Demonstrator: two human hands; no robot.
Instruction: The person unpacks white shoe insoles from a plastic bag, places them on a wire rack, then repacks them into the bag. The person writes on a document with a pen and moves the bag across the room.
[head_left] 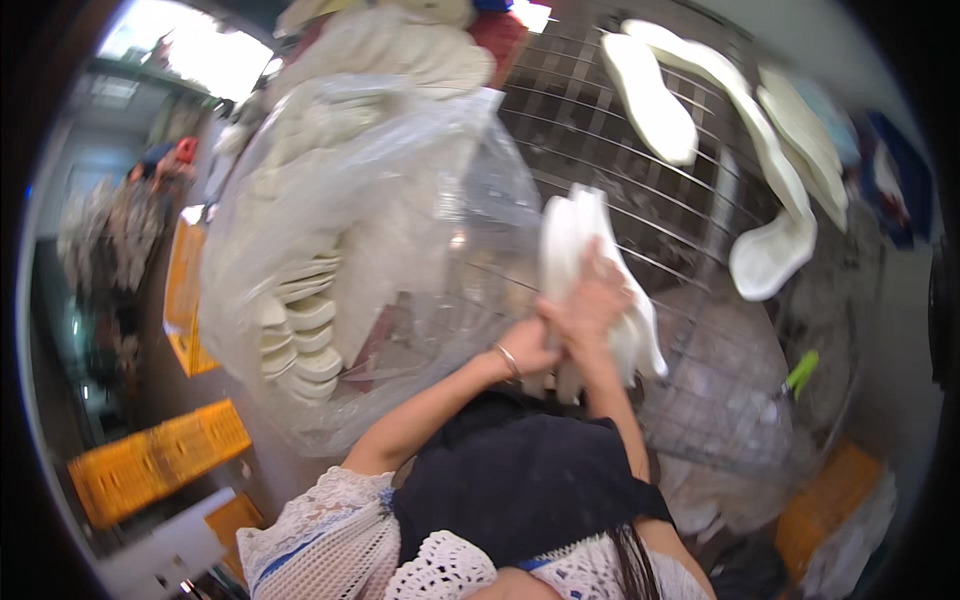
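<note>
In front of me is a bunch of white shoe soles (561, 235), standing on edge side by side over a wire rack (655, 225). My right hand (592, 300) lies across the bunch with its fingers wrapped round it. My left hand (533, 347), with a bracelet at the wrist, is closed low on the near left side of the bunch, right beside my right hand. Its fingertips are partly hidden, and both hands are slightly blurred. Left of my hands, a large clear plastic bag (415, 220) holds many stacked cream soles (310, 335).
On the rack's far right lie loose white soles (655, 100), one overhanging others. A green-handled tool (801, 372) is at the right edge. More plastic bags (720, 400) show under the rack. Orange crates (160, 460) stand on the left, and a blue bin (895, 185) at the far right.
</note>
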